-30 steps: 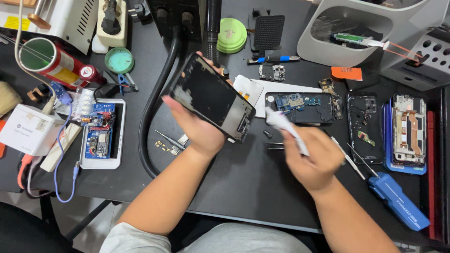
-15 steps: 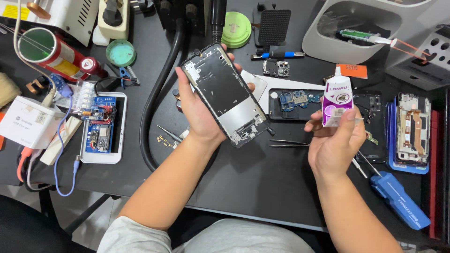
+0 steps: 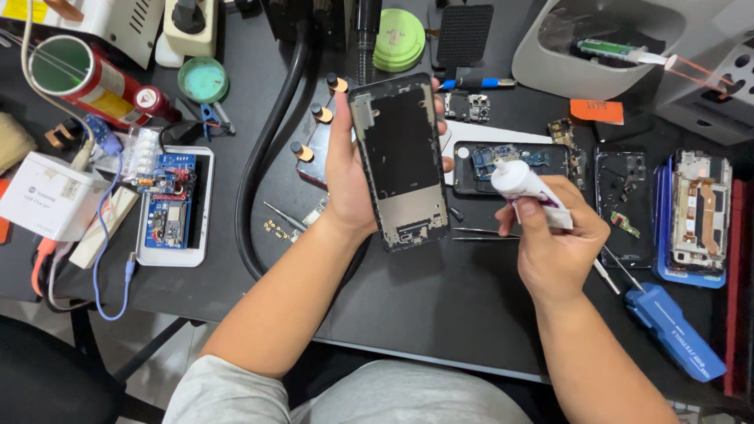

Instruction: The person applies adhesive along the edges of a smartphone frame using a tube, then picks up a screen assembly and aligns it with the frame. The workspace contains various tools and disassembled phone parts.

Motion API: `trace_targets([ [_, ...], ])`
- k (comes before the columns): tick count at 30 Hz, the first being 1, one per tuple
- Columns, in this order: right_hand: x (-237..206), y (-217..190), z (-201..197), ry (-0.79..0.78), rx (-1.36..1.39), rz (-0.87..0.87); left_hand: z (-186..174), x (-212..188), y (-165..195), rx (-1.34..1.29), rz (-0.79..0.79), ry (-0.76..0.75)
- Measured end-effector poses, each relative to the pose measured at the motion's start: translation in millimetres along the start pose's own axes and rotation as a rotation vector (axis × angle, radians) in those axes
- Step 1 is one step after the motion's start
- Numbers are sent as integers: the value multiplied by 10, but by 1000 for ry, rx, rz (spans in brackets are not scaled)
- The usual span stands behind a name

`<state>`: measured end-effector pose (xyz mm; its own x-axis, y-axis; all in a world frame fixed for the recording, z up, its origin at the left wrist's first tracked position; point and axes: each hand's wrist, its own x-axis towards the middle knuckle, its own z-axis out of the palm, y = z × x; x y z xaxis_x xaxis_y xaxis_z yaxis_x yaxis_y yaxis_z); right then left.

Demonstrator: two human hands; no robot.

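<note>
At the centre of the frame the left hand point(image 3: 345, 177) is gripping a phone frame point(image 3: 400, 161) by its edges, while the right hand point(image 3: 554, 243) at centre right is clutching a white tube point(image 3: 528, 188), its lower end hidden in the fist. Tweezers point(image 3: 479, 233) are lying between them, with an opened phone point(image 3: 514, 166) behind, a blue tool point(image 3: 675, 332) at lower right and a circuit board point(image 3: 169, 208) at left. Everything is sitting on a black table point(image 3: 440, 314), and the parts at the far right are perhaps more phone pieces.

A small white tube point(image 3: 528, 188) with a purple-printed label is gripped between the right-hand fingers point(image 3: 542, 220). A white charger box point(image 3: 49, 196) is seen far out past the left-hand fingers point(image 3: 338, 133), and beyond it a red can point(image 3: 94, 78) with a yellow-and-white label.
</note>
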<state>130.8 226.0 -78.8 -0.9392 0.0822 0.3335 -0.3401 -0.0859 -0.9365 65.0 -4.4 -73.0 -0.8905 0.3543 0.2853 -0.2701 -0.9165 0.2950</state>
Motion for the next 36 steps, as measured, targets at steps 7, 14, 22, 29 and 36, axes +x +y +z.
trace_targets([
  [7,0,-68,-25,-186,-130,-76,-21,-1,-2,39,-70,46],
  [14,16,61,-8,-16,113,87,-18,-1,-73,114,-91,73],
  [22,163,65,-81,60,459,204,-12,-23,-132,179,-97,80],
  [29,162,108,24,178,275,193,-17,-31,-163,167,-117,84],
  [36,156,138,5,253,240,196,-36,-38,-180,129,-172,43],
])
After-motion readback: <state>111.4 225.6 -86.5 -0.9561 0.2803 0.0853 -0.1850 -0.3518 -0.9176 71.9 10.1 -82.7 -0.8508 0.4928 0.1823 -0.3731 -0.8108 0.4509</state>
